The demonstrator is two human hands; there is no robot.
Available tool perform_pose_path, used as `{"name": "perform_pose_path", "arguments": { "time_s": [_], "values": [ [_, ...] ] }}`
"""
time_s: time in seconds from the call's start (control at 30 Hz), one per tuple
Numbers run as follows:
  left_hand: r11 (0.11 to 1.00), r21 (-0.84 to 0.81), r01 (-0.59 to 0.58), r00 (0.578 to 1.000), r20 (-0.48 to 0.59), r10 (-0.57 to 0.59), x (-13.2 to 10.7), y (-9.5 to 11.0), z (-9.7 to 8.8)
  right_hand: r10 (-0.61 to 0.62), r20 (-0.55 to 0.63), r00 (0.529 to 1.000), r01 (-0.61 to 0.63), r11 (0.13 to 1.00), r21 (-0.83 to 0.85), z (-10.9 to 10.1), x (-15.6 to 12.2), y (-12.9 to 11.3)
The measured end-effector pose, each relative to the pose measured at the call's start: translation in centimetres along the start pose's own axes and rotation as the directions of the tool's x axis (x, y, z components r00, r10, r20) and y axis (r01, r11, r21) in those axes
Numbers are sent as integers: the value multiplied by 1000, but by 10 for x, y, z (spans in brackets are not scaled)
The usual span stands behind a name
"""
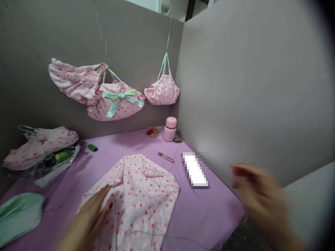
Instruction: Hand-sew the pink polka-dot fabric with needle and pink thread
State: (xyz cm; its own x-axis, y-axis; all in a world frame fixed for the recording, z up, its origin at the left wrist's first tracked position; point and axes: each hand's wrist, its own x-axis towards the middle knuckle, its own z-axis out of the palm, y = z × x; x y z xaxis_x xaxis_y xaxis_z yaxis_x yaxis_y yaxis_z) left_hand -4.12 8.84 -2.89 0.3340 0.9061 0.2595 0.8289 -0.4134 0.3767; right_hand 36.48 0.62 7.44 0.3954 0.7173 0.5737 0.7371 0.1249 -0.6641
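A pink cloth piece with red dots (143, 198) lies spread on the purple table cover, its upper corners folded over. My left hand (91, 212) rests on its left side, fingers stretched out. A reddish thread (183, 237) runs over the lower part of the cloth towards the lower right. Off to the right, above the table edge, my right hand (261, 198) is raised and smeared by motion. Its fingers look pinched together, but what they hold is not visible. Thread snips (165, 157) lie just beyond the cloth.
Dotted cloth bags (117, 101) hang on the grey partition (235, 87). A pink flask (170, 129), a green thread spool (92, 147) and a pixelated white rectangle (195, 170) are on the table. Mint fabric (21, 216) and a plastic bag (57, 167) lie left.
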Motion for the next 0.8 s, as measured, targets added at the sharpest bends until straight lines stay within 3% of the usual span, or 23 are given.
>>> {"name": "perform_pose_path", "arguments": {
  "time_s": [0.07, 0.13, 0.23, 0.33, 0.53, 0.7, 0.8],
  "values": [
    [1000, 22, -13, 999, 33, 12, 19, -1, 6, 21, 275, 961, -31, 999, 31, 52, 9, 6],
    [999, 18, 37, 998, 54, -38, 37, -7, 14, 91, 450, 888, -126, 991, 47, 99, 13, 13],
    [987, 4, 158, 986, 49, -158, 67, -26, 22, 114, 497, 860, -142, 990, 17, 150, 14, 17],
    [972, 11, 233, 970, 60, -234, 98, -42, 25, 119, 550, 826, -129, 991, -21, 186, 18, 17],
    [952, -26, 306, 942, 155, -299, 139, -40, 25, 132, 603, 787, -83, 991, -109, 236, 34, 24],
    [945, -91, 313, 942, 155, -297, 141, -30, 26, 109, 626, 772, -51, 993, -110, 253, 38, 22],
    [922, -106, 371, 925, 127, -358, 138, -33, 25, 94, 617, 781, -47, 995, -92, 259, 39, 17]
  ]
}}
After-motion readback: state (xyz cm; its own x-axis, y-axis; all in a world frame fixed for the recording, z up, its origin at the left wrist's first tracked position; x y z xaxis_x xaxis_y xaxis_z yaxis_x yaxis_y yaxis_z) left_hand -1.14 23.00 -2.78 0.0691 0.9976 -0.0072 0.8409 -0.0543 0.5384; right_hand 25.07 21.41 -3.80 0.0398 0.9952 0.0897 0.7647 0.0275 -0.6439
